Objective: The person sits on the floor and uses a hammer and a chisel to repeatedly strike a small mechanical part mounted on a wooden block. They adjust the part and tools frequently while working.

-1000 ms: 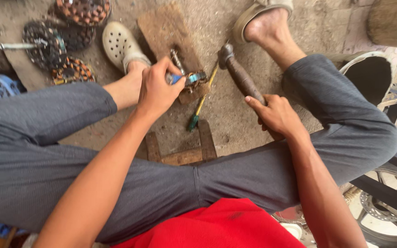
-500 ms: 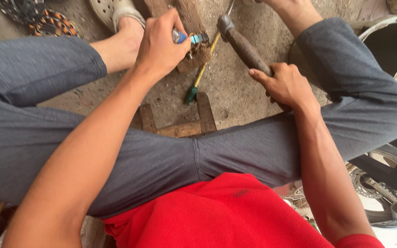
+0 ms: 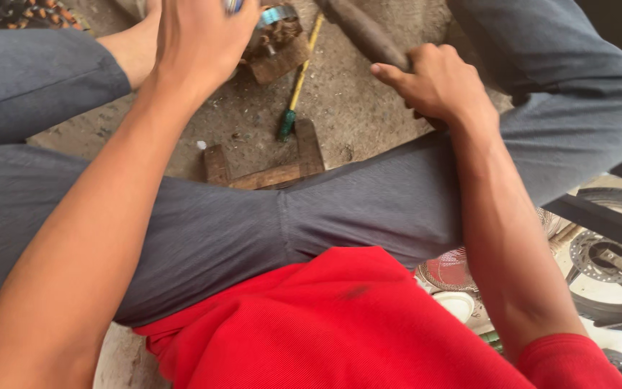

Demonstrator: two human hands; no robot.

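The right hand (image 3: 437,83) is closed around the dark wooden handle of a hammer (image 3: 365,32). The handle runs up and to the left from the fist toward the top edge of the view, and the hammer's head is cut off by that edge, so it cannot be seen. The long axis of the handle points toward the small metal part (image 3: 275,29) that sits on a wooden block (image 3: 282,61) on the dirt floor (image 3: 354,115), between the person's 2 grey-trousered legs.

The left hand (image 3: 199,39) is right at that part, just to its left, fingers curled around something with a blue tip that pokes out at the top edge; what exactly it grips is hidden by the back of the hand. So the left hand is the nearer of the 2 to the metal part, touching or nearly touching it, while the right hand sits lower and to the right, apart from the block.

A screwdriver (image 3: 298,79) with a yellow shaft and green handle lies on the floor between the hands, running down from the block's right side. Its green end rests near a low wooden frame (image 3: 264,169) just in front of the person's lap.
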